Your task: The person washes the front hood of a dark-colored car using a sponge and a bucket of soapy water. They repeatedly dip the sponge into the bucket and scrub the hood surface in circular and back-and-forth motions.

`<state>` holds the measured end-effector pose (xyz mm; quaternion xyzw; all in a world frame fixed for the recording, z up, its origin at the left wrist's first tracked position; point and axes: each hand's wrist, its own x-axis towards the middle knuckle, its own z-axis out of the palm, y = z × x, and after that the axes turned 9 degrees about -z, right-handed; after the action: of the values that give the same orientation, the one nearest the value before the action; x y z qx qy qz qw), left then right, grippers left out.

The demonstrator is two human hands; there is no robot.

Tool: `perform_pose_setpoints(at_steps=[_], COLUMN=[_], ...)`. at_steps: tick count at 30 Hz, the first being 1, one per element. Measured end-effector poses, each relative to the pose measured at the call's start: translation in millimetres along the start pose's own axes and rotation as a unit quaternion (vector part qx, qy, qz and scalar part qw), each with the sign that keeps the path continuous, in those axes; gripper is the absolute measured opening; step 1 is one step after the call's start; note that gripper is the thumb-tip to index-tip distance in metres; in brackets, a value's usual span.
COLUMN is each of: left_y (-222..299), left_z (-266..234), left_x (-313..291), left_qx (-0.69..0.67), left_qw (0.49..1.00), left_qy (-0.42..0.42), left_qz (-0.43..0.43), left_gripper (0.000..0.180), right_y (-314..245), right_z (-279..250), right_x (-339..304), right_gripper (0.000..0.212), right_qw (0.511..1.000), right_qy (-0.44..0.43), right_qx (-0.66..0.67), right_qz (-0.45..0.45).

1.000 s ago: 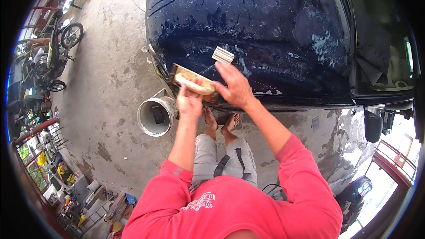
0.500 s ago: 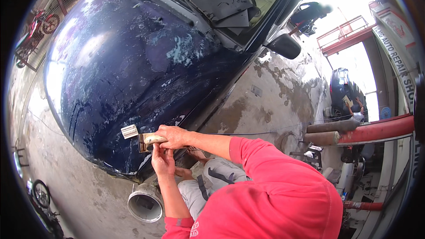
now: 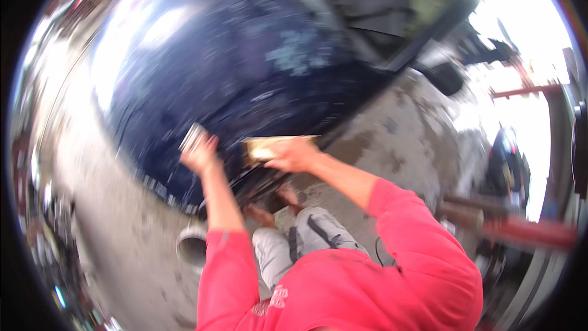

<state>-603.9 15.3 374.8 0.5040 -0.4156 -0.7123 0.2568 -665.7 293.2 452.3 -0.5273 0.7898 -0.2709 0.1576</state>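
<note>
Left hand [image 3: 201, 157] is over the front near corner of the dark blue car bonnet [image 3: 226, 86], its fingers closed on the lower end of a pale, ribbed block [image 3: 192, 136]; the block's upper end projects clear of them, tilted. Whether the block touches the paintwork cannot be determined (motion blur affects most of the view). Right hand [image 3: 295, 154] is clamped over a tan, board-like tool [image 3: 258, 149], which lies lengthwise along the near edge of the bonnet, to the right of the block and apart from it. Contact between tool and panel cannot be confirmed. A light blue, patchy area [image 3: 298, 53] marks the bonnet towards the windscreen. A pale bucket [image 3: 194, 230] stands on the concrete floor [image 3: 131, 227] below the front corner.
</note>
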Motion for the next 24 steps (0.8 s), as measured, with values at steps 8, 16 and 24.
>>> perform_pose_setpoints(at_steps=[8, 16, 24], left_y=[3, -142, -167], left_z=[-87, -367, -442], left_x=[-20, -75, -51], left_qx=[0.085, 0.263, 0.41], left_qw=[0.989, 0.898, 0.832], left_qy=[-0.077, 0.341, 0.371], left_qz=[0.093, -0.088, -0.038], left_gripper=[0.028, 0.035, 0.075], right_y=[-18, -70, -68], right_z=[34, 150, 87], right_x=[50, 222, 126], right_gripper=[0.049, 0.042, 0.044], right_qw=[0.988, 0.96, 0.982], right_qy=[-0.025, -0.017, -0.042], right_qx=[-0.06, -0.059, -0.024], right_qz=[-0.139, -0.272, -0.184])
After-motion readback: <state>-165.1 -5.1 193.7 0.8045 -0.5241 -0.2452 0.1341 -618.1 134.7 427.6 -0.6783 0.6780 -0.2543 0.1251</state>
